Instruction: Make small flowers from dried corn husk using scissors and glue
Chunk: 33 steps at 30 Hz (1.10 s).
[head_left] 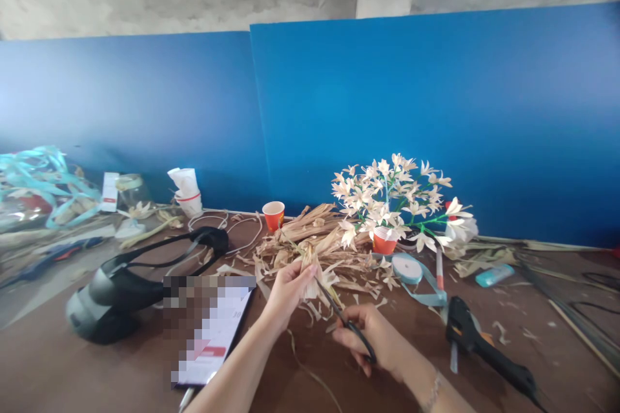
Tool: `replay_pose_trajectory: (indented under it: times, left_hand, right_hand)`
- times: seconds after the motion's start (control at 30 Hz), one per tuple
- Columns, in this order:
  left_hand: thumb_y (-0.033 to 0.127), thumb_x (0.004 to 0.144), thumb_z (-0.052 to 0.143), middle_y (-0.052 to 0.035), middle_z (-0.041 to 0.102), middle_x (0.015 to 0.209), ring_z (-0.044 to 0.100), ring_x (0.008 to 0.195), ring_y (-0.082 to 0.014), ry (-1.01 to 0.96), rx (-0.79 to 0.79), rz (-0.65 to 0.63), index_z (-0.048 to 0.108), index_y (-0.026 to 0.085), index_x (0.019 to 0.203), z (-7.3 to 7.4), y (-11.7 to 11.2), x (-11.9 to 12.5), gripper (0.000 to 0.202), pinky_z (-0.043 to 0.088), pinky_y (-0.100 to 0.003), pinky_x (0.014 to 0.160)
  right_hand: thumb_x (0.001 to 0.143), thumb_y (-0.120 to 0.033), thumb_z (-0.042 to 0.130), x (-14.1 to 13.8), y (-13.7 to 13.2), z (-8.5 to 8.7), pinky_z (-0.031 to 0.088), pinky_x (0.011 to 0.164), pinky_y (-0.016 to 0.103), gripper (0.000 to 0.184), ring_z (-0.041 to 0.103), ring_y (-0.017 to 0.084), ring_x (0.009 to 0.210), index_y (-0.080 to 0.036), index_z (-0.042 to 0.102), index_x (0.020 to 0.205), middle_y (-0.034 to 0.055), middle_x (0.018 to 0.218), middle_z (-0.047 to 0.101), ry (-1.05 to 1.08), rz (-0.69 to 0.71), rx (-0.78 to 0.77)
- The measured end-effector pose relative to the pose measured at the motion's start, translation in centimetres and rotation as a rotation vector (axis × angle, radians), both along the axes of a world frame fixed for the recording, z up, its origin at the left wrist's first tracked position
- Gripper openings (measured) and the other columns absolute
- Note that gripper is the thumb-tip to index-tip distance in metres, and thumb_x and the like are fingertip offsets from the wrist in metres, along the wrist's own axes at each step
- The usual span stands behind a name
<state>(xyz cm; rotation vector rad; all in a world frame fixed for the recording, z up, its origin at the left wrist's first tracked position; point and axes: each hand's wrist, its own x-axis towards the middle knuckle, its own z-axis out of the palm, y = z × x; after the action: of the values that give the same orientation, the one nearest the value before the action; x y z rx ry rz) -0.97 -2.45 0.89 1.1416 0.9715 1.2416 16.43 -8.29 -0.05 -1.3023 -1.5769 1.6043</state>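
Observation:
My left hand (287,289) pinches a pale dried corn husk piece (310,266) above the brown table (58,361). My right hand (371,333) grips black scissors (339,313), whose blades point up and left and meet the husk piece just below my left fingers. Right behind my hands lies a heap of dried husks and trimmings (305,235). Further back stands a bouquet of cream husk flowers (392,197) on green stems in a red paper cup (384,242).
A black glue gun (484,348) lies at the right, with a roll of light blue ribbon (407,268) beside it. A black headset (121,293) and a phone (213,329) sit at the left. A second red cup (274,214) stands by the blue wall panels (387,110).

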Motion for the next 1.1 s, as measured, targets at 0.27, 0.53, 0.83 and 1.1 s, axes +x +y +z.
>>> replay_pose_trajectory:
  times: [0.27, 0.53, 0.83, 1.1]
  left_hand:
    - [0.046, 0.062, 0.069, 0.0041, 0.05, 0.051, 0.041, 0.044, -0.0061, -0.065, 0.014, 0.075, 0.06, 0.012, 0.067, -0.39, 0.28, -0.08, 0.035, 0.028, -0.018, 0.044]
    - [0.046, 0.059, 0.069, 0.0051, 0.046, 0.047, 0.039, 0.041, -0.0058, -0.057, 0.001, 0.098, 0.059, 0.013, 0.063, -0.16, -0.05, 0.3, 0.036, 0.024, -0.018, 0.041]
    - [0.044, 0.062, 0.068, 0.0068, 0.043, 0.049, 0.032, 0.043, -0.004, -0.037, 0.02, 0.082, 0.057, 0.013, 0.063, -0.02, -0.1, 0.3, 0.034, 0.022, -0.018, 0.043]
    - [0.047, 0.061, 0.068, 0.0085, 0.036, 0.045, 0.025, 0.039, -0.0027, -0.042, 0.019, 0.111, 0.053, 0.014, 0.06, 0.13, -0.18, 0.38, 0.037, 0.016, -0.017, 0.039]
  right_hand:
    - [0.066, -0.038, 0.061, -0.61, -0.37, 0.51, 0.033, 0.03, 0.013, 0.025, 0.04, 0.005, 0.03, -0.016, 0.051, 0.073, -0.009, 0.037, 0.047, 0.042, 0.031, -0.042]
    - [0.064, -0.04, 0.062, -0.72, -0.28, 0.13, 0.037, 0.03, 0.015, 0.028, 0.041, 0.005, 0.032, -0.016, 0.052, 0.075, -0.0091, 0.038, 0.045, 0.008, 0.027, -0.034]
    - [0.065, -0.042, 0.061, -0.68, -0.26, 0.08, 0.035, 0.03, 0.015, 0.029, 0.039, 0.005, 0.031, -0.016, 0.052, 0.074, -0.009, 0.038, 0.044, 0.008, 0.041, -0.01]
    - [0.067, -0.04, 0.061, -0.63, -0.4, 0.46, 0.028, 0.029, 0.013, 0.027, 0.035, 0.004, 0.03, -0.016, 0.053, 0.074, -0.0103, 0.037, 0.042, 0.014, 0.03, 0.022]
